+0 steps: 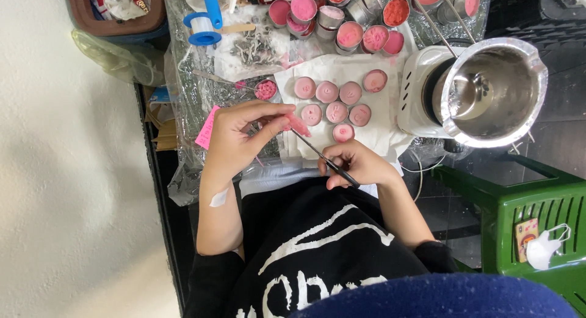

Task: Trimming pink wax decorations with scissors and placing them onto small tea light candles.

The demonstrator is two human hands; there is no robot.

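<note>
The left hand is curled, its fingertips pinching a small pink piece that sticks out toward three o'clock. The right hand, at about four o'clock from the left, is closed around a thin dark-handled metal tool; the tool's shaft runs up toward ten o'clock, and its tip meets the pink piece at the left fingertips. Both hands hover over the near edge of a crinkled clear plastic sheet.

At nine o'clock from the left hand a pink paper slip lies on the plastic. At twelve o'clock from that hand sits a blue tape dispenser beside a heap of small grey metal bits. Just past the fingertips, at one o'clock, a white paper towel carries eight small round tins of pale pink wax, set in loose rows. Beyond them, at twelve o'clock, more tins of pink and red wax crowd together. At three o'clock from the towel a metal melting pot stands on a white heater base. At five o'clock a green plastic chair holds a white face mask.
</note>
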